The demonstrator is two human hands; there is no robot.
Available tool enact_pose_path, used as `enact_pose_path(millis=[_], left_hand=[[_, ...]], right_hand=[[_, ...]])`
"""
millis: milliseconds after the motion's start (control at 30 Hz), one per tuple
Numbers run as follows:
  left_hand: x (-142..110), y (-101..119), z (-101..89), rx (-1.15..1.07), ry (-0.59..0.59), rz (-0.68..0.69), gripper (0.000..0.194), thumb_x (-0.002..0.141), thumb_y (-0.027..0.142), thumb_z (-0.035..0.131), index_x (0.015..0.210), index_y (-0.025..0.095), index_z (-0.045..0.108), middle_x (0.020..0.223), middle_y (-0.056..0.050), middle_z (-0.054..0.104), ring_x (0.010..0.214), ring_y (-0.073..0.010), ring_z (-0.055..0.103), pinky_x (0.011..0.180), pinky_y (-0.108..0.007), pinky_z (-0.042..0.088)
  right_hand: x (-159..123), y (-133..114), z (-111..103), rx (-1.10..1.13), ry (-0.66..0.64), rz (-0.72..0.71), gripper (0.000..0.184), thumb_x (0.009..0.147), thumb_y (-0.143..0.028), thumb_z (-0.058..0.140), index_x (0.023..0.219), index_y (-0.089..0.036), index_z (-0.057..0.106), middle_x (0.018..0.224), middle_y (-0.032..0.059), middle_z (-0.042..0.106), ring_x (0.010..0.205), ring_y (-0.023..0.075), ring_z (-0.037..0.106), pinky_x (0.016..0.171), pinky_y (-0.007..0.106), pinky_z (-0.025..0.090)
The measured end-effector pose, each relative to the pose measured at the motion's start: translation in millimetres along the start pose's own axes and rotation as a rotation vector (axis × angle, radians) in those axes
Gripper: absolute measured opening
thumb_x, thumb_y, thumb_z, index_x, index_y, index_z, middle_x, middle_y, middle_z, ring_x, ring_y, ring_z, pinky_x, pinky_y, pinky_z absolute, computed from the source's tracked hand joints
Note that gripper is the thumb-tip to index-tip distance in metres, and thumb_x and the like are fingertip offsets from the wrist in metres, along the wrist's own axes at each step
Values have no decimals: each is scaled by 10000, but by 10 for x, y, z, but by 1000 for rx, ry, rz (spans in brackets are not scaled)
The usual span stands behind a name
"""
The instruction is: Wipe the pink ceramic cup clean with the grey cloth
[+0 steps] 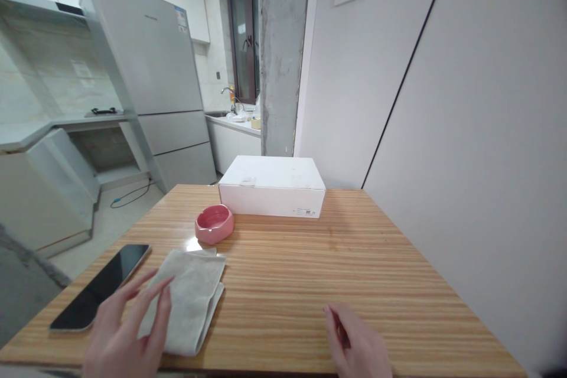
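My left hand [133,322] hovers over the left part of a folded grey cloth [195,292], its fingers spread and nothing between them. Whether the fingertips touch the cloth I cannot tell. A black smartphone [104,286] lies flat just left of that hand, partly hidden by it. On the right, near the table's front edge, my right hand [357,339] is closed, thumb and forefinger brought together. A tiny dark speck shows at its fingertips, too small to name. Just beyond the cloth sits a pink ashtray [214,225].
The wood-grain table [283,283] carries a closed white box [272,189] at its far edge, right of the ashtray. A white wall panel [465,130] borders the right side. Behind stand a silver refrigerator [150,65], a grey pillar [283,53] and a kitchen counter [237,127].
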State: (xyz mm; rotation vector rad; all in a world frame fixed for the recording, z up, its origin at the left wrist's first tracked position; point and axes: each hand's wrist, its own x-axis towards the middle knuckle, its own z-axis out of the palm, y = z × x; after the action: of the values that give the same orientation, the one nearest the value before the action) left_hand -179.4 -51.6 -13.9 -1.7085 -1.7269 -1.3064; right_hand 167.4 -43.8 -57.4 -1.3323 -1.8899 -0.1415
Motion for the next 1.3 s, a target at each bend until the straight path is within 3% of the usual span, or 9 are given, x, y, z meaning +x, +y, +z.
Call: enact_pose_path(millis=[67, 167, 267, 333, 467, 633, 1067, 1300], left_hand=[[58, 400, 100, -79, -76, 115, 165, 865, 286, 534, 973, 210, 633, 968, -58, 636, 884, -183, 608, 878, -317, 445], [-14, 825, 393, -186, -415, 238, 202, 907, 200, 454, 742, 207, 571, 655, 17, 592, 571, -110, 573, 551, -216, 413], [-215, 1028, 718, -138, -642, 317, 219, 872, 144, 468, 677, 213, 540, 631, 22, 617, 564, -137, 606, 517, -245, 376], [-345, 1076, 869, -111, -724, 299, 187, 847, 127, 484, 695, 216, 545, 663, 18, 645, 591, -156, 630, 520, -255, 372], [-472, 1068, 975, -79, -757, 244, 161, 840, 124, 480, 728, 220, 545, 690, 12, 659, 612, -171, 643, 524, -260, 370], [-462, 1041, 973, -89, -729, 254, 173, 833, 117, 464, 712, 220, 532, 671, 10, 654, 594, -160, 640, 524, -250, 374], [-430, 1060, 956, -97, -715, 248, 164, 821, 115, 483, 697, 215, 521, 668, -4, 660, 588, -163, 638, 519, -247, 354], [-360, 1068, 929, -198, -831, 212, 127, 809, 143, 497, 710, 210, 541, 693, 1, 660, 612, -161, 629, 521, -253, 317]], right_hand=[[128, -70, -1, -1, -29, 34, 284, 961, -317, 379, 821, -200, 597, 636, 16, 645, 523, 127, 623, 524, 207, 450], [248, -191, 120, -23, -61, 36, 371, 978, -368, 323, 727, -214, 550, 526, -21, 576, 439, 117, 576, 465, 213, 376], [264, -289, 321, -61, -104, -16, 418, 991, -374, 266, 677, -222, 498, 498, -29, 564, 416, 117, 567, 443, 227, 321], [239, -326, 430, -104, -116, -54, 441, 996, -358, 219, 666, -228, 480, 509, -22, 574, 417, 126, 570, 440, 244, 304], [185, -335, 512, -164, -89, -107, 448, 996, -317, 173, 675, -235, 474, 547, -9, 587, 452, 141, 585, 466, 254, 320], [172, -303, 496, -149, -56, -149, 423, 995, -305, 197, 674, -234, 463, 551, -14, 580, 460, 128, 577, 474, 243, 325], [192, -294, 477, -118, -119, -181, 425, 997, -309, 197, 679, -230, 467, 562, -13, 586, 471, 119, 586, 472, 223, 349], [203, -293, 463, -120, -110, -194, 452, 1001, -312, 165, 675, -231, 467, 557, -14, 587, 464, 114, 584, 467, 218, 356]])
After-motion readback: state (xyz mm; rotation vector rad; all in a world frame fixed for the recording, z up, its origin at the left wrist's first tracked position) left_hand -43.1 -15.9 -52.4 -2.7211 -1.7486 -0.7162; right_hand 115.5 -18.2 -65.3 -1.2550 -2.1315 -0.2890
